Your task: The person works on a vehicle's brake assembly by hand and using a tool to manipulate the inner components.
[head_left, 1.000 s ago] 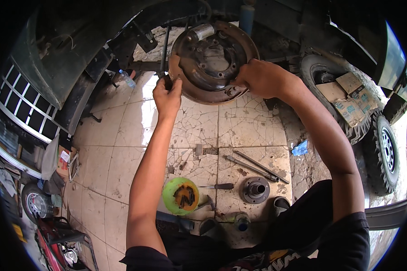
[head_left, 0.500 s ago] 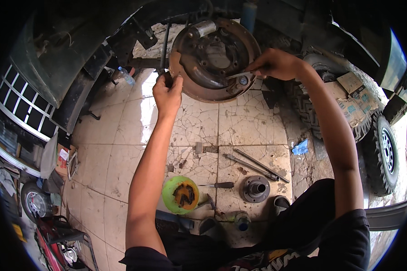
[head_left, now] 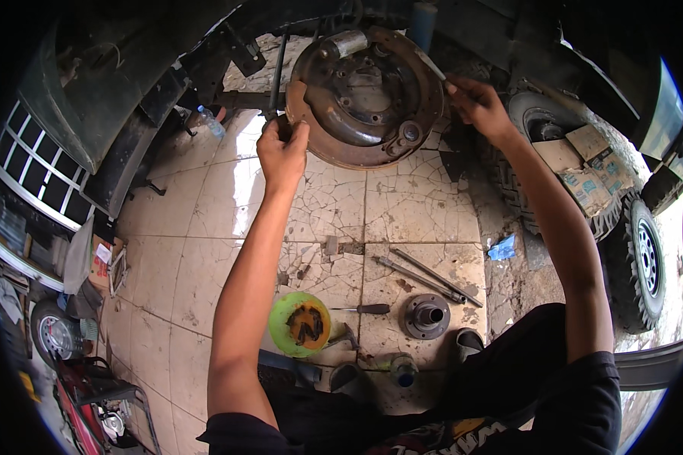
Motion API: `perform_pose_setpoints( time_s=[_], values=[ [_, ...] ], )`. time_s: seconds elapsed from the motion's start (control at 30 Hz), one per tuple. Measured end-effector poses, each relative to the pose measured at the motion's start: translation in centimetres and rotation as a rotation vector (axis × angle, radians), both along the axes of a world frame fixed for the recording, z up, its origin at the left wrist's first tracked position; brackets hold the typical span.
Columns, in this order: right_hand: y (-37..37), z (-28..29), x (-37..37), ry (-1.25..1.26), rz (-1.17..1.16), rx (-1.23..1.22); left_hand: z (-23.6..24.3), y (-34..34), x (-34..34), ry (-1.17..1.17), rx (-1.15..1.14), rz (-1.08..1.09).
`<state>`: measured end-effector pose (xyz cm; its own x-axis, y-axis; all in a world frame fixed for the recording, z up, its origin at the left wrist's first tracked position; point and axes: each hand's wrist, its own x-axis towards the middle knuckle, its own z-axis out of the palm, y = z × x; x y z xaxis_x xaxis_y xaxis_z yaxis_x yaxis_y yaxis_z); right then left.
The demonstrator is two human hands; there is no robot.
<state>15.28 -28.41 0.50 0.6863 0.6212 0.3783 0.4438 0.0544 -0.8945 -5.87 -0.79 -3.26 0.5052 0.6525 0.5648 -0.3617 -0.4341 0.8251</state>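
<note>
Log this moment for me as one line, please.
left hand: at round brake assembly's left rim | right hand: holding slim metal tool near upper-right rim | floor: green bowl, screwdriver

Ahead of you is the brake assembly [head_left: 366, 98]; nearer, on the floor [head_left: 190, 265], a screwdriver [head_left: 373, 309] lies between the bowl [head_left: 279, 326] on its left and the hub [head_left: 426, 316] on its right, two rods [head_left: 420, 279] beyond the hub

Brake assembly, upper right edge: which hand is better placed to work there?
Probably the right hand: it holds a slim metal tool at that edge, while the left hand is across the brake assembly, at its left edge.
</note>
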Motion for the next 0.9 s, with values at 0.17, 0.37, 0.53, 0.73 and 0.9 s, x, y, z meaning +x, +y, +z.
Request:
perform_pose_setpoints(
  time_s=[0.17, 0.37, 0.53, 0.73, 0.9],
  values=[
    [-0.5, 2.1, -0.2, 0.032, -0.118, -0.175, -0.1, 0.3, -0.1, -0.033, 0.027, 0.004],
    [2.4, -1.0, -2.3, -0.341, -0.048, -0.161, -0.2, 0.2, 0.2, 0.014, 0.032, 0.004],
    [5.3, -0.1, -7.2, -0.531, 0.161, -0.317, -0.4, 1.0, 0.0, 0.046, 0.016, 0.023],
    [5.9, 1.1, -7.3, -0.6, 0.168, -0.515, -0.5, 1.0, -0.2, 0.03, 0.047, 0.015],
    [6.5, -0.8, -5.1, -0.785, 0.236, -0.305, -0.3, 0.6, 0.3, 0.056, -0.007, 0.012]
  ],
)
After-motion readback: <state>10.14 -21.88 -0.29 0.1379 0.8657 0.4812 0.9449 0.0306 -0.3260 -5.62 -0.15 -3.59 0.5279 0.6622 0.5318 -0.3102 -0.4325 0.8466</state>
